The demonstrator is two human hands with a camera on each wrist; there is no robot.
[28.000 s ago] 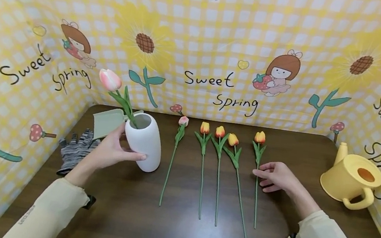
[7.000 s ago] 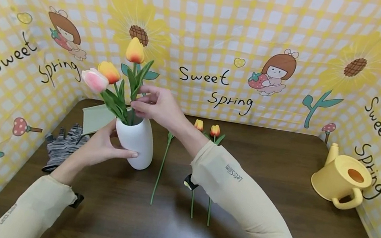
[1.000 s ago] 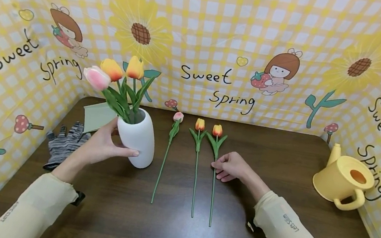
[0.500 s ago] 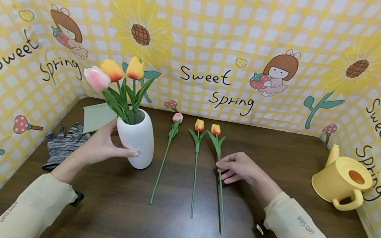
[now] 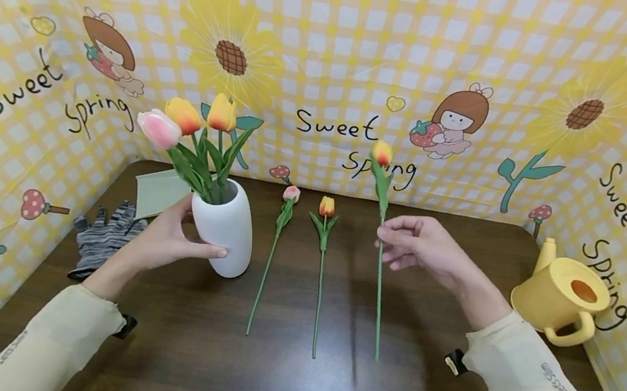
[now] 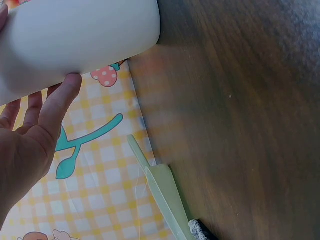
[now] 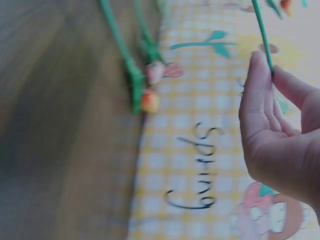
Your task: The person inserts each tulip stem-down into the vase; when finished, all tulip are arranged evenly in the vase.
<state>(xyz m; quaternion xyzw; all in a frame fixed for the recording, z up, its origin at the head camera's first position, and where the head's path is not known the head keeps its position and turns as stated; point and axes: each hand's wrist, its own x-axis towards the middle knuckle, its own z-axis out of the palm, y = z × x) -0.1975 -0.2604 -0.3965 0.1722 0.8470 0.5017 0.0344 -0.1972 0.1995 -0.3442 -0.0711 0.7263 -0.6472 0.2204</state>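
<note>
My left hand (image 5: 165,243) grips the white vase (image 5: 226,230) from its left side, thumb across the front. In the vase stand a pink tulip (image 5: 159,128) and two yellow-orange tulips (image 5: 223,113). My right hand (image 5: 423,246) pinches the stem of another yellow-orange tulip (image 5: 382,154) between thumb and fingers, holding it upright above the table. The right wrist view shows that pinch on the green stem (image 7: 263,37). Between the hands, a pink tulip (image 5: 291,194) and a yellow-orange tulip (image 5: 327,207) lie on the table.
A yellow watering can (image 5: 561,294) stands at the right edge of the dark wooden table (image 5: 195,352). Behind my left hand are a striped grey glove (image 5: 106,236) and a pale green dustpan (image 5: 157,192). A checked cloth (image 5: 333,58) surrounds the table's back and sides.
My right hand has lifted the rightmost yellow-orange tulip off the table, moving up and slightly right. The left hand and vase stay put. Earlier, two yellow-orange tulips went from table to vase.
</note>
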